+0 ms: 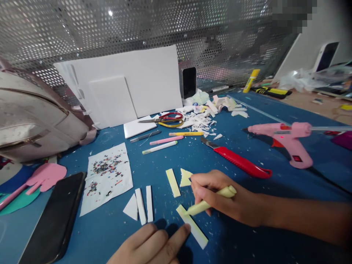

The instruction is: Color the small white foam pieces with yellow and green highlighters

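My right hand (222,196) is closed around a pale yellow-green marker (210,201), its tip on a white foam strip (198,234). Pale yellow colours the upper end and one edge of this strip. My left hand (154,244) rests at the bottom, index finger stretched out and pressing on the strip's side, the other fingers bent with nothing in them. Above the strip lie a yellow-coloured strip (173,183) and a yellow triangular piece (186,177), partly behind my right hand. To the left are two white strips, one of them here (140,206), and a white triangle (131,207).
A red utility knife (242,161) and a pink glue gun (286,141) lie to the right. Scissors (167,120), several markers (167,140) and white scraps (198,121) are further back. At left are a black phone (53,220), a bead-covered sheet (110,198) and a bag (35,113).
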{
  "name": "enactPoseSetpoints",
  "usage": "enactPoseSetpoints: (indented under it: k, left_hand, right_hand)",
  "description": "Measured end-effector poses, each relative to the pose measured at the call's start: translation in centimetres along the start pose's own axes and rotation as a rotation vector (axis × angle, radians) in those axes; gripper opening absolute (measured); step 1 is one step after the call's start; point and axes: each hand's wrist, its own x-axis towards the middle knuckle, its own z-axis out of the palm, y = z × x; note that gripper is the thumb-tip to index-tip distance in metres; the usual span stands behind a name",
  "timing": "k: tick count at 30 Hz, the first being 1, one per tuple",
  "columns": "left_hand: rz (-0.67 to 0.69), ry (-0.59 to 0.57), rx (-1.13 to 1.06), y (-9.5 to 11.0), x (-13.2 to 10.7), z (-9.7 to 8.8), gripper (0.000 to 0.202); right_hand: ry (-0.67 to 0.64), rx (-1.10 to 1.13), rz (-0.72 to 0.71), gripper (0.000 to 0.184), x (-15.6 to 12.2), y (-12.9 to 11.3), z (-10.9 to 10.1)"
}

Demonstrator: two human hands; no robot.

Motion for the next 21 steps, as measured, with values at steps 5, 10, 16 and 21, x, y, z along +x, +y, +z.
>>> enactPoseSetpoints:
  k: [5,10,16,21]
  left_hand:
    - [-0.034,0.086,-0.003,0.3,-0.5,0.7,0.053]
    - [-0.022,0.041,-0.01,0.3,-0.6,0.7,0.052]
    - [-0.043,0.077,0.0,0.6,-1.1,1.1,0.052]
    - [-0.035,0.07,0.0,0.5,-1.0,1.3,0.052]
  right_hand:
    - [0.004,-0.01,0.019,0.036,0.0,-0.1,0.0]
    - [0.003,-0.003,0.02,0.037,-0.1,0.1,0.0]
    - [0.014,-0.003,0.012,0.04,0.0,-0.1,0.0]
    - [0.011,0.018,0.018,0.042,0.0,-0.1,0.0]
